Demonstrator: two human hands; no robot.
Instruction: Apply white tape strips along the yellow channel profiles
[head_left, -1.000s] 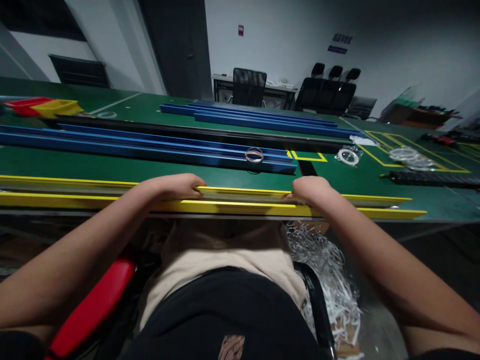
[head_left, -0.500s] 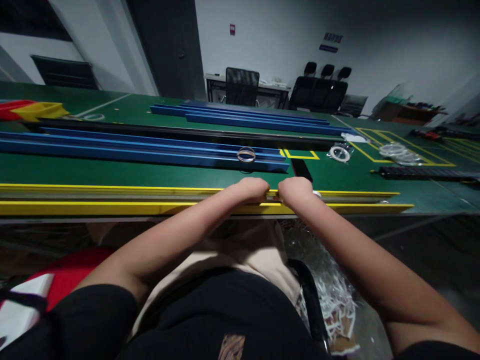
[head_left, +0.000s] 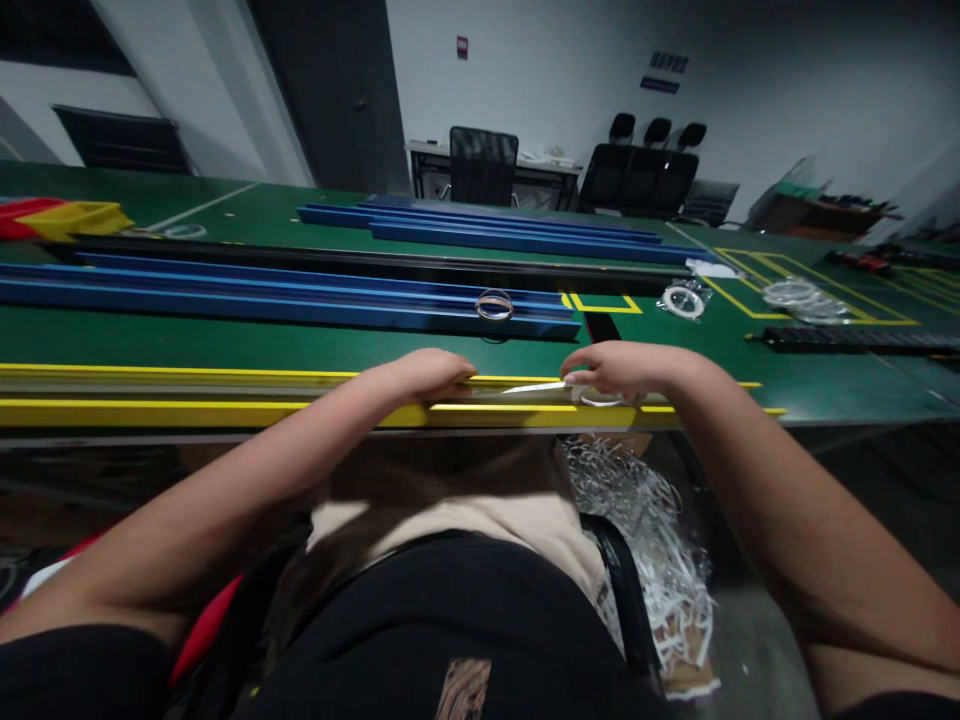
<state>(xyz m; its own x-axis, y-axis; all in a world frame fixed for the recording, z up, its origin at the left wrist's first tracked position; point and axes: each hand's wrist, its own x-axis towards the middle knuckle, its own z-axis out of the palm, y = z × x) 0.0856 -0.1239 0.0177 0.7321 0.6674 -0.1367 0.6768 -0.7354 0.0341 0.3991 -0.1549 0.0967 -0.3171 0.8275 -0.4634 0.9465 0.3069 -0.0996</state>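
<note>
A long yellow channel (head_left: 225, 412) lies along the front edge of the table, its open side up. My left hand (head_left: 439, 374) is closed at the channel, with its fingertips bent down inside; what lies beneath them is hidden. To its right, my right hand (head_left: 622, 368) pinches a thin white strip (head_left: 534, 387), which runs leftward over the channel. A white ring-shaped roll (head_left: 600, 400), partly covered, sits in the channel under my right hand.
Blue channels (head_left: 300, 305) lie beyond, with a metallic ring (head_left: 494, 305) on one. A dark phone-like slab (head_left: 602, 327), a wrapped white roll (head_left: 683, 299) and a black strip (head_left: 862, 342) are on the green table (head_left: 705, 355). White shreds (head_left: 645, 530) heap below.
My hands have moved apart, left hand leftward and right hand rightward. The white strip and roll now show. The yellow channel's right end has shifted left.
</note>
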